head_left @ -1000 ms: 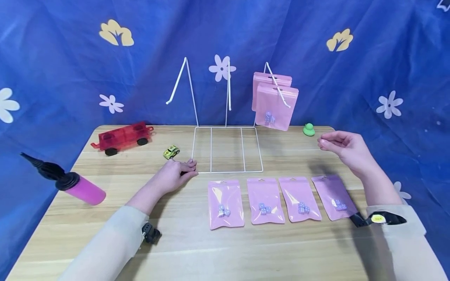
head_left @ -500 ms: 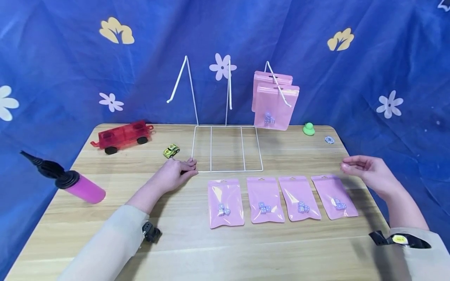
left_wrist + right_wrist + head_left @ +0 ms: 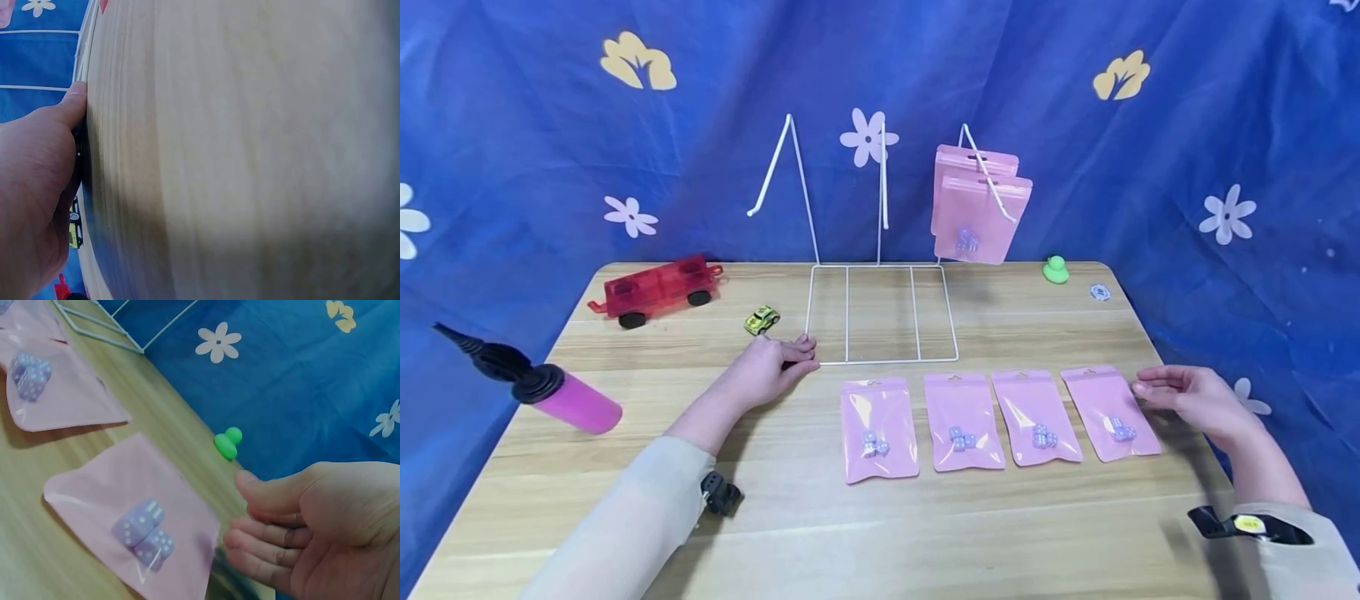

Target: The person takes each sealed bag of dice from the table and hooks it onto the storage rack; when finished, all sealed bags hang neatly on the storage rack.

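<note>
At the front left corner of a white wire display rack [image 3: 920, 329], my left hand [image 3: 767, 371] pinches the frame between thumb and fingers. The left wrist view shows the thumb [image 3: 74, 103] against that frame. Pink zip bags with lilac dice in them lie in a row before the rack. My right hand [image 3: 1202, 402] is beside the rightmost bag [image 3: 1101, 400], fingers loosely bent and holding nothing. In the right wrist view a gap shows between thumb and fingers, near that bag's edge. Two more pink bags [image 3: 988, 204] hang from the rack's right hook.
A red toy wagon [image 3: 658, 292], a yellow toy car [image 3: 762, 320] and a pink hand pump [image 3: 576, 402] stand at the left. A green rubber duck [image 3: 1056, 270] and a poker chip [image 3: 1100, 292] sit at the back right. A blue patterned cloth hangs behind the table.
My right hand has come down and to the right, from near the duck to the rightmost bag, uncovering the chip. My left hand stays at the rack's corner.
</note>
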`<state>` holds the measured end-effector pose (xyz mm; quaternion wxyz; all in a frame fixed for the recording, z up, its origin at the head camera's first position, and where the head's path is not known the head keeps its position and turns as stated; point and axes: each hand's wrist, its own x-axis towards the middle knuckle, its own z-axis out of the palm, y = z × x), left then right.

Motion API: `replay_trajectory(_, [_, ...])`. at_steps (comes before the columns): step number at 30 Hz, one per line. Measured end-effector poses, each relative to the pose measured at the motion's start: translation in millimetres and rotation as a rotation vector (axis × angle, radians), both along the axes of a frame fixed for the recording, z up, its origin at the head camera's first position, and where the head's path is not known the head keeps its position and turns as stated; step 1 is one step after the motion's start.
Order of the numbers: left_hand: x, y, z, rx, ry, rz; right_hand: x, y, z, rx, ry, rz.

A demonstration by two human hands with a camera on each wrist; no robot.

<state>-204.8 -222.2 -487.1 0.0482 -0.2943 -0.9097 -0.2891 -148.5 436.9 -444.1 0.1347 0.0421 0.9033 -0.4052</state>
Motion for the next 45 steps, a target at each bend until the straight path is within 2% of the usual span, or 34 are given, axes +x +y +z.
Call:
replay_trajectory(8, [-3.1, 0, 0.6, 0.009, 0.021, -0.003, 4.0, 3, -11.2, -0.037, -0.077, -0.033])
replay_trajectory(13, [-2.0, 1, 2.5, 0.000, 0.005, -0.002, 3.2, 3, -14.6, -0.026, -0.094, -0.045])
replay_trajectory(19, [-1.1, 2, 3.3, 0.000, -0.004, -0.001, 2.8, 1, -14.8, 0.017, -0.097, -0.035])
replay_trajectory(29, [-0.8, 2, 2.9, 0.009, 0.005, -0.004, 2.8, 2, -15.6, 0.011, -0.057, -0.025])
replay_trajectory(36, [-0.8, 2, 2.6, 0.011, 0.012, -0.005, 3.9, 0, -9.3, -0.056, -0.044, -0.005])
replay_trajectory(45, [-1.6, -1, 0.6, 0.015, 0.017, -0.005, 3.1, -12, 12.6, -0.076, 0.015, 0.036])
